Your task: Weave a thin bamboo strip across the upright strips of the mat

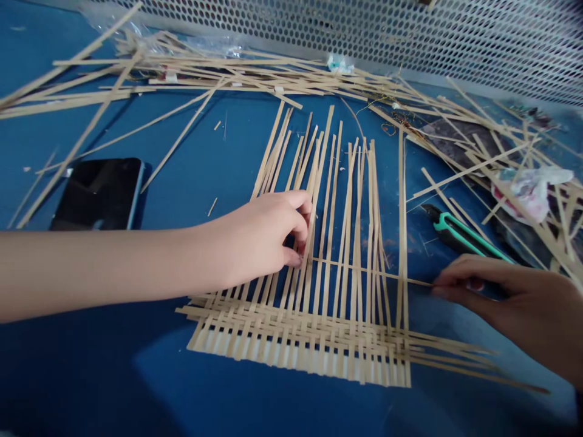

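Note:
Pale flat strips form a woven band (291,325) on the blue table, with long upright strips (326,182) fanning away from it and loose strip ends sticking out at the right. My left hand (273,233) is over the upright strips left of the middle, its fingers curled and pinching among them; the fingertips partly hide what they hold. A thin cross strip (378,272) runs from near those fingertips through the upright strips. Its right end is pinched in my right hand (496,291), right of the weave.
A black phone (98,194) lies at the left. Loose strips (255,73) are piled along the back and right, below a perforated metal panel (319,30). Beside my right hand are a green cutter (464,233) and a crumpled plastic wrapper (531,191).

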{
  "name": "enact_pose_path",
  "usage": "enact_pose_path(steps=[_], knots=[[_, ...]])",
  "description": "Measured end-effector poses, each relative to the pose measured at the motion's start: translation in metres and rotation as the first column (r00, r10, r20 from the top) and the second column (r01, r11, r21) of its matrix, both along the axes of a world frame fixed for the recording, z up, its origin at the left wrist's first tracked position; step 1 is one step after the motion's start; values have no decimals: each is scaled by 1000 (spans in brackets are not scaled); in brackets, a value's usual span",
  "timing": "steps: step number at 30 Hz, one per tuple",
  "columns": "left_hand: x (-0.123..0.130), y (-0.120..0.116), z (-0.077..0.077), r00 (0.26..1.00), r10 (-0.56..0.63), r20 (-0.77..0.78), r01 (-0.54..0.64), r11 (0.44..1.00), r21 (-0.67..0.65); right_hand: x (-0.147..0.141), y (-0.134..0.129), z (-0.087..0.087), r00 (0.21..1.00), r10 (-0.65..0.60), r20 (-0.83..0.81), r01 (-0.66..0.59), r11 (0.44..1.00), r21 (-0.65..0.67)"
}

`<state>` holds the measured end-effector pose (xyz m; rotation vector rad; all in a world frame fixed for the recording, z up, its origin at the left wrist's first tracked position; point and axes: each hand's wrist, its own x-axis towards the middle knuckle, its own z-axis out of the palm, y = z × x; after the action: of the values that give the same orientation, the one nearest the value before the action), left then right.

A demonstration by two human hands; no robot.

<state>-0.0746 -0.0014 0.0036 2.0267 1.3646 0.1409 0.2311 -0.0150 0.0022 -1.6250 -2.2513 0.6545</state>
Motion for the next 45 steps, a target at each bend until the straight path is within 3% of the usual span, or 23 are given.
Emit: enact_pose_path(steps=[15, 23, 29, 36, 41, 45], knots=[[-5, -4, -3, 999, -13, 40, 13, 1000, -18, 0, -1, -3, 1000, 1, -4, -1, 1000, -11], [-8, -2, -1, 998, -61, 25, 62, 997, -36, -3, -5, -3, 999, -35, -23, 35, 999, 3], [-15, 7, 6, 985, -174, 3, 174, 985, -13, -2, -6, -8, 999, -29, -47, 28, 999, -27], [-20, 11, 5, 980, -200, -20, 200, 980, 4, 6, -6, -11, 996, -24, -86, 21, 999, -30], [-25, 10, 7, 978, -206, -20, 207, 971, 121, 12, -4, -12, 998, 3, -55, -7, 997, -80], [-28, 17, 4, 936, -352, -13, 347, 916, 200, 15, -3, -13, 999, 9, -31, -12, 995, -95]])
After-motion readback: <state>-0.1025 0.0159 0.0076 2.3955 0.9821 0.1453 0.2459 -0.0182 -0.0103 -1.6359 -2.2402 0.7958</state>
